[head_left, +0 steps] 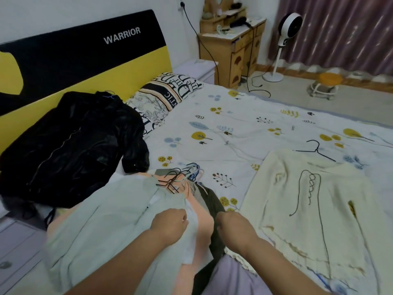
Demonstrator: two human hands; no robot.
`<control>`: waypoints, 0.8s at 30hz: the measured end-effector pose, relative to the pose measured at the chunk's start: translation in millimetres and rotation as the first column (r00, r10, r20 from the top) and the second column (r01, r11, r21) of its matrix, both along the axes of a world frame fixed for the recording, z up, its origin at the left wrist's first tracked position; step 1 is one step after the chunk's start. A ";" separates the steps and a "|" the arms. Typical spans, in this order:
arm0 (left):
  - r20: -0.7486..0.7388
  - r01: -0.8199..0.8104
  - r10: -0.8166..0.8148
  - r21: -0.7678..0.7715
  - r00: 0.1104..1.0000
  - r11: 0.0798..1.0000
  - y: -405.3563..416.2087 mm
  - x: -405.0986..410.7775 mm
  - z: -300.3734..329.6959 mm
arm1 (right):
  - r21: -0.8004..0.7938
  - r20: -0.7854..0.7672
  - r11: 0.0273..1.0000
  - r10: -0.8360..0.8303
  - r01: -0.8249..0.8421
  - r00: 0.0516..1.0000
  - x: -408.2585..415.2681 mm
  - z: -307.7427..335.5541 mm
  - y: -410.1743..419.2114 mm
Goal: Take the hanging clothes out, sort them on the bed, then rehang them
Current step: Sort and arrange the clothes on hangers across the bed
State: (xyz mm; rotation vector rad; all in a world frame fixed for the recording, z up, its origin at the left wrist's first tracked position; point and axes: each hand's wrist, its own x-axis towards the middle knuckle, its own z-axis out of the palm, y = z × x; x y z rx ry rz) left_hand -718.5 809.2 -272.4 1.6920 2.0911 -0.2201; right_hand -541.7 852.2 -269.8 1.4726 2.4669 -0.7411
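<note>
Left hand (pixel 170 224): fingers curled, pinching the front edge of the pale green garment (pixel 102 226) near the middle of the pile.
Right hand (pixel 234 225): fingers curled down onto the dark olive garment (pixel 215 207); whether it actually grips the fabric cannot be told.
Clothes pile: pale green garment on top, a peach garment (pixel 202 228) under it, the dark olive garment at the right side; all lie on the near edge of the bed (pixel 234 124).
Hangers (pixel 180 177): a tangled bunch of thin wire hooks at the top end of the pile, resting on the bedsheet.
Cream sweater (pixel 314 209): spread flat on the bed to the right of the pile, a black hanger (pixel 316 149) at its collar end.
Black jacket (pixel 70 150): heaped on the left, against the yellow and black headboard (pixel 85 60).
Pillow (pixel 165 96): printed with lettering, just beside the black jacket.
Background: wooden desk (pixel 234 47) with a hair dryer (pixel 240 22), standing fan (pixel 285 30), curtain (pixel 340 28).
</note>
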 end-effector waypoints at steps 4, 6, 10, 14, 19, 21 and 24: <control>-0.032 -0.002 0.002 -0.006 0.999 1.000 1.9 -57.8 -28.1 | -0.037 -0.006 0.999 -0.040 0.040 0.999 -57.2 -31.9 -2.9; -0.062 -0.012 0.011 -0.013 0.998 1.000 3.0 -87.1 -43.8 | -0.057 -0.001 0.997 -0.055 0.055 0.998 -82.3 -52.4 -2.9; -0.109 -0.001 -0.003 -0.035 0.994 0.999 7.4 -138.5 -75.5 | -0.064 0.027 0.991 -0.118 0.119 0.993 -126.6 -96.4 5.2; -0.130 0.010 -0.012 -0.014 0.991 1.000 20.8 -178.9 -104.9 | -0.036 0.040 0.963 -0.264 0.265 0.964 -155.9 -129.1 13.2; -0.157 -0.010 0.010 -0.003 0.988 1.000 48.1 -213.3 -142.1 | 0.105 0.118 0.924 -0.379 0.368 0.918 -177.4 -159.9 15.7; -0.178 -0.005 0.013 0.045 0.984 0.999 61.8 -225.1 -157.6 | 0.150 0.124 0.910 -0.405 0.387 0.906 -181.0 -166.7 16.9; -0.206 -0.030 0.055 0.120 0.977 0.992 83.8 -241.1 -176.7 | 0.174 0.163 0.907 -0.411 0.384 0.897 -183.9 -176.1 17.9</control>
